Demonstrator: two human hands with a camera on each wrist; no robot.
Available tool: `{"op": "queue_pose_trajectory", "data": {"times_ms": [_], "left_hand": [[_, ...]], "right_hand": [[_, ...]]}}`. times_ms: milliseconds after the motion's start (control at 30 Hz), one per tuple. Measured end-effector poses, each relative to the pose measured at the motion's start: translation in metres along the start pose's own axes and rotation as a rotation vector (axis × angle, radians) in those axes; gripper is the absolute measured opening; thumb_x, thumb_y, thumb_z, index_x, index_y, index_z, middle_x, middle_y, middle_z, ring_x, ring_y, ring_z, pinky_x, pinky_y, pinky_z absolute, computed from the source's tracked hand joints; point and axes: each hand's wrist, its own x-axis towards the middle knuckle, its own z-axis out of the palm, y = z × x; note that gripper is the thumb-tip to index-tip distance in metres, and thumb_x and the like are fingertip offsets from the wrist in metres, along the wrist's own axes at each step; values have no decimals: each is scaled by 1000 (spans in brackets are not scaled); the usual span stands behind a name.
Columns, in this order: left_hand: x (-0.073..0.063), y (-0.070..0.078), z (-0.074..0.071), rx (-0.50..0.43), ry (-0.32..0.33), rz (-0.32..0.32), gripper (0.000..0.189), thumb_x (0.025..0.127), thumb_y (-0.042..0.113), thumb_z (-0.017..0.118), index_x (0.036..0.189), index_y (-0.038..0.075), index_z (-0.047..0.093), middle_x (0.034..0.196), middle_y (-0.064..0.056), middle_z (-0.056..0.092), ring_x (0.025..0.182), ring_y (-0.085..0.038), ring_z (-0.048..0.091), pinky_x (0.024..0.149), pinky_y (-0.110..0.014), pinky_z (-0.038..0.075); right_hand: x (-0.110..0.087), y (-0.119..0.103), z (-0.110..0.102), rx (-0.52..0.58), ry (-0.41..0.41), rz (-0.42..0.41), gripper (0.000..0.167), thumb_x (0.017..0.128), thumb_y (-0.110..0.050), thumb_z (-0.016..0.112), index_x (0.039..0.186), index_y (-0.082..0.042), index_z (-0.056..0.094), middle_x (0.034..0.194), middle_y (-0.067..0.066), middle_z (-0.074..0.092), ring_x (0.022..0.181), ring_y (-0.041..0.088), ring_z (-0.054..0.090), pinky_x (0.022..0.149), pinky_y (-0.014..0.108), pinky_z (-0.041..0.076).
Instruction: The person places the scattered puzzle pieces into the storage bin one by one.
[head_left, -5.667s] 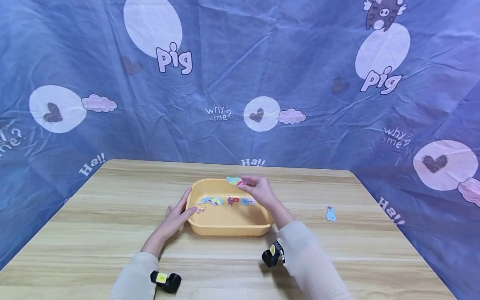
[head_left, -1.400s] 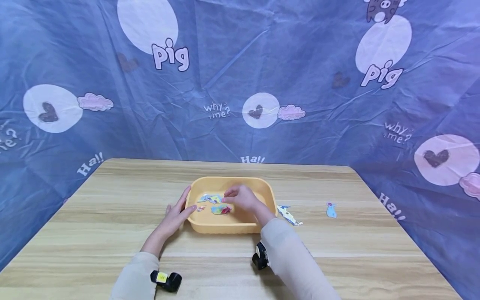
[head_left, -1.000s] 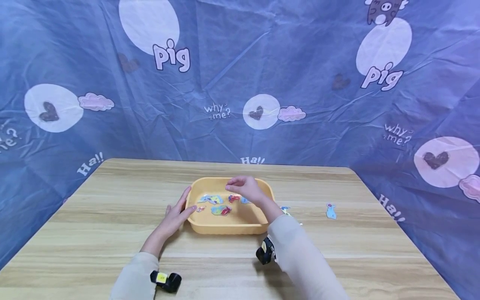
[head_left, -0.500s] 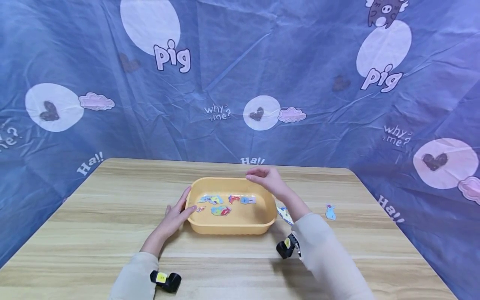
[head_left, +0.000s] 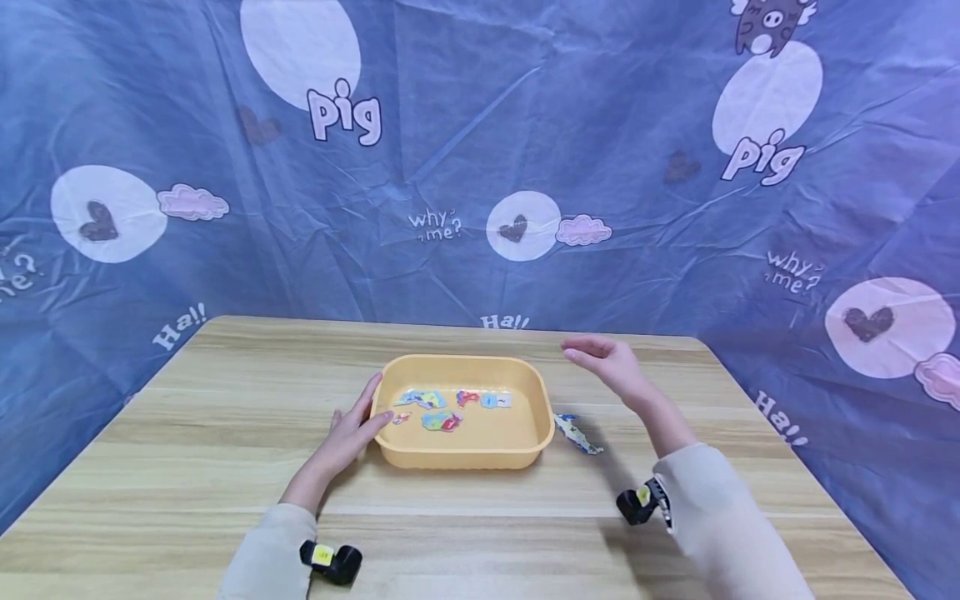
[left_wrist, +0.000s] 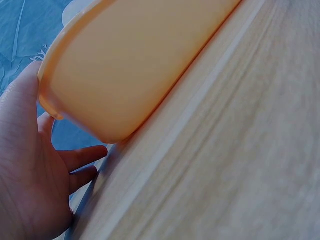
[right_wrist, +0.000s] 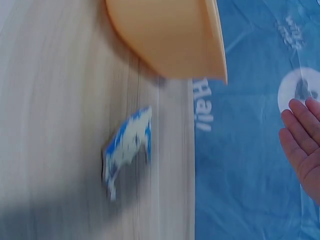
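Observation:
A pale orange plastic basin (head_left: 461,459) stands on the wooden table in the head view. My left hand (head_left: 347,435) grips its left end, thumb over the rim and fingers outside; the left wrist view shows the other fingers spread beside the wall. Several flat, colourful cut-out pieces lie inside, among them a green-and-red one (head_left: 442,422), a blue-yellow one (head_left: 422,399), a red one (head_left: 467,398) and a pale blue one (head_left: 496,401). Right of the basin, my right hand (head_left: 606,364) hovers with extended fingers, holding nothing. A blue-and-cream cut-out piece (head_left: 577,434) lies on the table below it.
The table (head_left: 450,533) reaches back to a blue printed cloth (head_left: 420,292) hanging behind and at both sides. Black wrist cameras (head_left: 637,503) sit on both forearms. The right forearm covers the spot where another light blue piece lay in earlier frames.
The green-and-red piece, pinched by my right hand in the oldest frame, now lies in the basin. My right hand has withdrawn rightward from above the basin. My left hand stays put.

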Motion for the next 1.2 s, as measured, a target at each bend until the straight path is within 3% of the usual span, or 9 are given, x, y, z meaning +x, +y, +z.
{"op": "queue_pose_trajectory", "data": {"times_ms": [233, 500, 867, 967, 1100, 1200], "left_hand": [[1, -3, 1, 4, 5, 48, 66, 86, 39, 46, 140, 19, 12, 133, -13, 31, 122, -38, 19, 92, -55, -15], [0, -3, 1, 7, 5, 39, 66, 87, 37, 46, 140, 19, 12, 135, -13, 28, 122, -39, 19, 92, -55, -15], [0, -1, 0, 5, 5, 45, 66, 86, 38, 46, 140, 19, 12, 134, -13, 28, 122, -39, 19, 93, -55, -15], [0, 0, 0, 1, 3, 41, 66, 87, 38, 46, 140, 20, 12, 135, -13, 28, 122, -39, 19, 93, -54, -15], [0, 0, 0, -1, 1, 40, 65, 87, 36, 46, 140, 19, 11, 135, -13, 28, 122, -38, 18, 92, -55, -15], [0, 0, 0, -2, -3, 38, 66, 87, 37, 46, 140, 19, 11, 135, -13, 28, 123, -37, 18, 92, -54, -15]], "right_hand": [[-15, 13, -28, -53, 17, 10, 45, 82, -25, 59, 112, 8, 52, 110, 21, 54, 92, 4, 54, 79, 18, 41], [-36, 30, -52, -118, 34, 60, 46, 84, -26, 56, 115, 8, 50, 113, 23, 51, 91, -3, 50, 78, 13, 40], [-65, 58, -65, -238, 149, 171, 52, 84, -32, 55, 116, 9, 49, 111, 23, 53, 83, -8, 49, 71, 11, 40], [-72, 62, -64, -285, 199, 189, 52, 84, -33, 55, 114, 9, 50, 109, 22, 54, 89, 6, 54, 73, 14, 41], [-80, 64, -61, -370, 275, 215, 53, 84, -34, 54, 112, 11, 50, 108, 25, 53, 98, 32, 51, 81, 35, 42], [-85, 66, -60, -405, 309, 249, 55, 84, -34, 54, 110, 14, 49, 108, 28, 51, 100, 40, 47, 83, 45, 37]]}}
